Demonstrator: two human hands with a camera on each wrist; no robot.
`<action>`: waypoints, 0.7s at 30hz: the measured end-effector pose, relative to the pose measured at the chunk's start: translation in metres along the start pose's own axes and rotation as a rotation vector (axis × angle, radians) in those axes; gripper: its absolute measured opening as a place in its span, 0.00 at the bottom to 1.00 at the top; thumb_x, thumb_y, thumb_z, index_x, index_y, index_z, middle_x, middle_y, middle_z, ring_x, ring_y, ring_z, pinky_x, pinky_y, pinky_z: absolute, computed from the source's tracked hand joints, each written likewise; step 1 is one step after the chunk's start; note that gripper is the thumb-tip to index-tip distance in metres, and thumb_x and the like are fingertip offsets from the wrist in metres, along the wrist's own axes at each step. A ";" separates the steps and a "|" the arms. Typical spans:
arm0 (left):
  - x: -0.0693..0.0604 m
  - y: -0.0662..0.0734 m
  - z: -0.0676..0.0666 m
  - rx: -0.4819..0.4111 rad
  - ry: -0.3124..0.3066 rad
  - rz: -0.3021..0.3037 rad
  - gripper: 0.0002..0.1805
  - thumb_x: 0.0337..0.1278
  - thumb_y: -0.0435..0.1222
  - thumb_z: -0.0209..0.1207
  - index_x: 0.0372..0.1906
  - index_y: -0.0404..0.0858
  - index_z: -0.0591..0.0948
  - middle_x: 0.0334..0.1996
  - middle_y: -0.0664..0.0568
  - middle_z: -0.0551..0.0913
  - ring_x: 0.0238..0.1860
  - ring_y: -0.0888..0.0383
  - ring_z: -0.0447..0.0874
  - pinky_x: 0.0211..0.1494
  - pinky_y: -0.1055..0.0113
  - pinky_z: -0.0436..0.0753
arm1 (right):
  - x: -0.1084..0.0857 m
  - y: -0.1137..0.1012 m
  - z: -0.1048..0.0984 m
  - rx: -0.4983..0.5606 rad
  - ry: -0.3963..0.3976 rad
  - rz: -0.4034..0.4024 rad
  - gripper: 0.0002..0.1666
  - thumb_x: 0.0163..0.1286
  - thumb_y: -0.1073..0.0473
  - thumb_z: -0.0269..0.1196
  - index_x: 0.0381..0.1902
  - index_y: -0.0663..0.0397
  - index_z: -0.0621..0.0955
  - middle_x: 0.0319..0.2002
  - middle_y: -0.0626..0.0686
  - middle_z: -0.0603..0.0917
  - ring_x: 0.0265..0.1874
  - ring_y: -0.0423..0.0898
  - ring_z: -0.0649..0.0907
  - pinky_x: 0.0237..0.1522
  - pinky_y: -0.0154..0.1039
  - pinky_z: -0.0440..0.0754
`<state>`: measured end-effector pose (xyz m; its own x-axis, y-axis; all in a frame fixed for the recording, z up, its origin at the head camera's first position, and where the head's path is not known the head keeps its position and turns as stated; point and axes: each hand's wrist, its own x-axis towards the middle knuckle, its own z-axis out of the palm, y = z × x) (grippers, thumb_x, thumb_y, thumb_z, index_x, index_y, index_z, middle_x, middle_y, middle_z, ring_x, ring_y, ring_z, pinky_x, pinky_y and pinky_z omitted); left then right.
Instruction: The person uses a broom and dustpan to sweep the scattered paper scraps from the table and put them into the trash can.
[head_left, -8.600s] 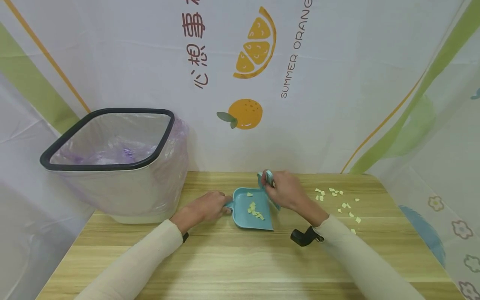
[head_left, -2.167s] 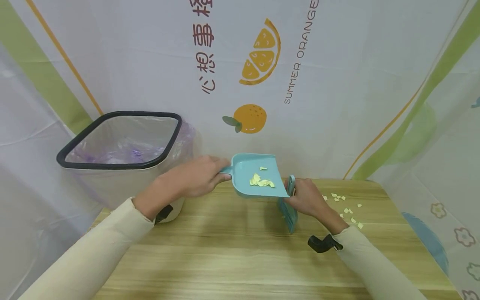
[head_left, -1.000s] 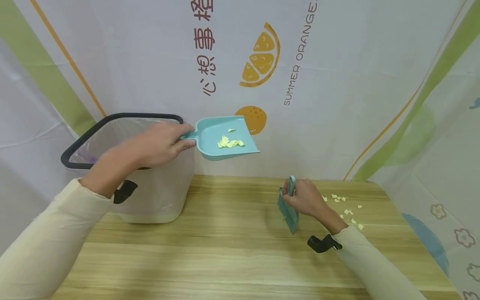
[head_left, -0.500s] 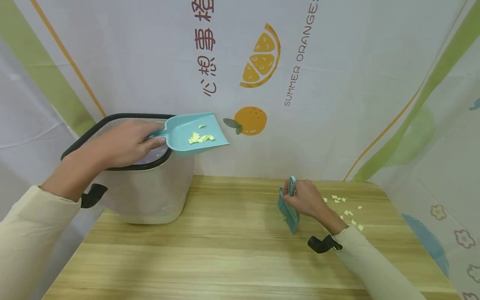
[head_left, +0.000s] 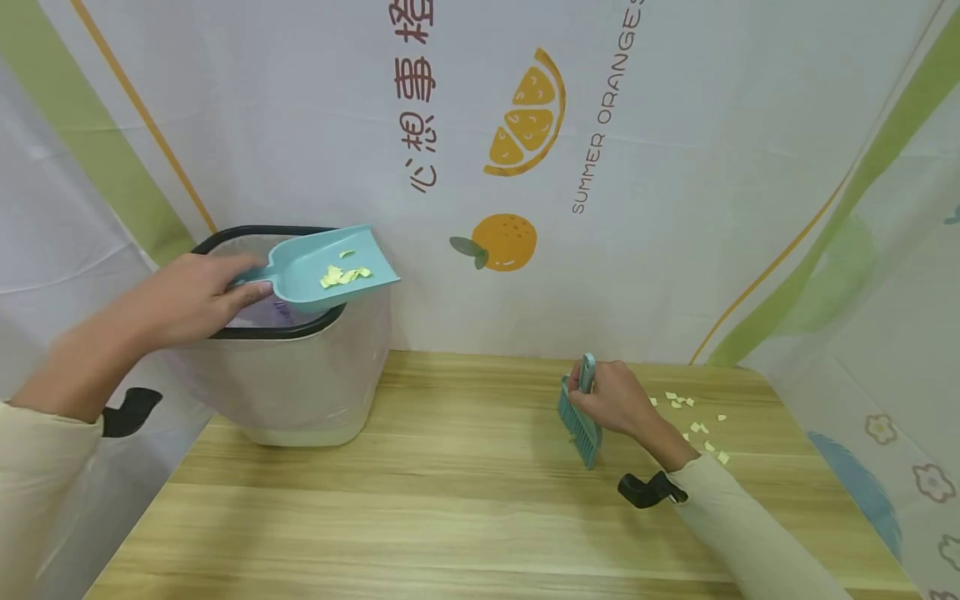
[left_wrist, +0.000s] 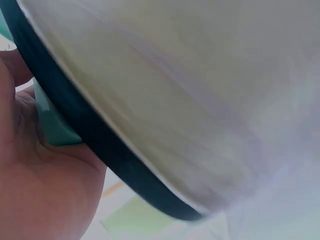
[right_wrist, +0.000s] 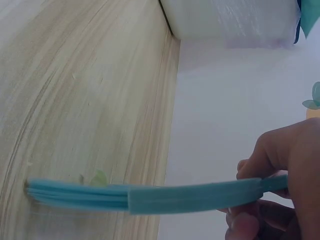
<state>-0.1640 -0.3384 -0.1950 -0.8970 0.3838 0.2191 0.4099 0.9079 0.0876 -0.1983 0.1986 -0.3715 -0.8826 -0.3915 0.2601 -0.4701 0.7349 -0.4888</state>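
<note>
My left hand [head_left: 191,296] pinches the handle of a light-blue dustpan [head_left: 311,262] above the opening of the trash bin [head_left: 300,383]. Several pale-yellow paper scraps [head_left: 343,277] lie on the dustpan, whose front edge points right, past the bin's rim. In the left wrist view the bin's dark rim [left_wrist: 85,120] covers most of the dustpan. My right hand [head_left: 611,400] grips a small blue brush [head_left: 581,429] by its handle. Its bristles [right_wrist: 75,195] touch the wooden table, and a scrap shows against them.
More paper scraps [head_left: 696,427] are scattered on the table [head_left: 450,517] to the right of my right hand. A clear purplish bag lines the bin, which stands at the table's left back. A printed white curtain [head_left: 652,275] hangs behind.
From sweeping level on the table, the dustpan has been lifted with its scraps and carried left over the bin. The right hand with the brush has stayed nearly still lately.
</note>
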 end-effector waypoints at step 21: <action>-0.027 -0.052 -0.010 0.054 -0.067 -0.157 0.25 0.87 0.38 0.52 0.69 0.19 0.70 0.58 0.16 0.79 0.57 0.14 0.77 0.57 0.25 0.75 | 0.002 0.001 0.000 -0.029 0.007 -0.010 0.06 0.69 0.63 0.62 0.31 0.50 0.82 0.19 0.42 0.79 0.18 0.39 0.73 0.24 0.38 0.72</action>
<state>-0.1593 -0.3981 -0.1955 -0.9592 0.2449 0.1414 0.2555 0.9648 0.0628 -0.2000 0.1986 -0.3713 -0.8779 -0.3948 0.2709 -0.4784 0.7468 -0.4619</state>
